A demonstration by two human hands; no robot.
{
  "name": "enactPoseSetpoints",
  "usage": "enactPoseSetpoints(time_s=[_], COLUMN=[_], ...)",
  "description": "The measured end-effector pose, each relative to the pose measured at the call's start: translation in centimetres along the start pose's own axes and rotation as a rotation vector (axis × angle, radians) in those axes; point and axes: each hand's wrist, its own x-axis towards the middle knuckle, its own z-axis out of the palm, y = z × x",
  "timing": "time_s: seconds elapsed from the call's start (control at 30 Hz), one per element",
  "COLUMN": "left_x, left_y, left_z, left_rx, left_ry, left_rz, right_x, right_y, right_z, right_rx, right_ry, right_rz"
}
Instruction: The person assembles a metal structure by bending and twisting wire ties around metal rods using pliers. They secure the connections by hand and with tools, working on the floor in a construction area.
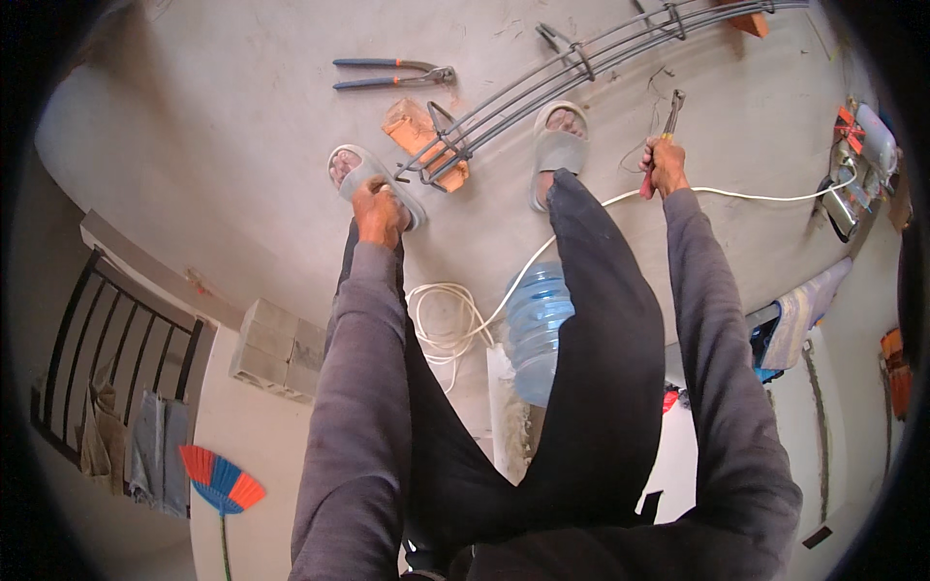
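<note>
- Right hand (pixel 666 167): from where I stand, its fingers are wrapped around red-handled pliers (pixel 670 118), the head directed away from the person. A loose grip could let the tool twist; the open-toed right sandal (pixel 560 150) lies just to the left of these fingers.
- Left hand (pixel 380 211): fingers curled low over the left sandal (pixel 356 179); what they hold, if anything, I cannot tell.
- Steel frame (pixel 523 95): its near end lies just beyond and to the right of the left fingers, propped on a brick (pixel 410 124). A sideways pull could tip or slide it off this support, pinching fingers or toes.
- Thin wire (pixel 628 160): loose, just left of the right fingers; a springing end could scratch.
- White cord (pixel 765 197): passes by the right fingers and coils behind the left; a shifting foot could snag it.
- Blue-handled pliers (pixel 392 76): on the floor (pixel 242 136), beyond the left fingers; a forward step could turn on them.
</note>
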Motion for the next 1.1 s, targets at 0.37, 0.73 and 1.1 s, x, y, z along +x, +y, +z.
enactPoseSetpoints(time_s=[0.37, 0.73, 1.1], left_x=[4.0, 4.4, -0.3], left_y=[-5.7, -4.7, -3.6], left_z=[-0.6, -1.4, -4.0], left_rx=[0.292, 0.473, 0.379], left_ry=[0.041, -0.092, -0.312], left_rz=[0.368, 0.487, 0.339], right_x=[3.0, 5.3, -14.0], right_y=[1.9, 3.4, -1.8], right_z=[5.0, 5.1, 11.2], right_rx=[0.034, -0.402, -0.506], right_ry=[-0.156, -0.113, -0.577], right_rz=[0.006, -0.089, -0.956])
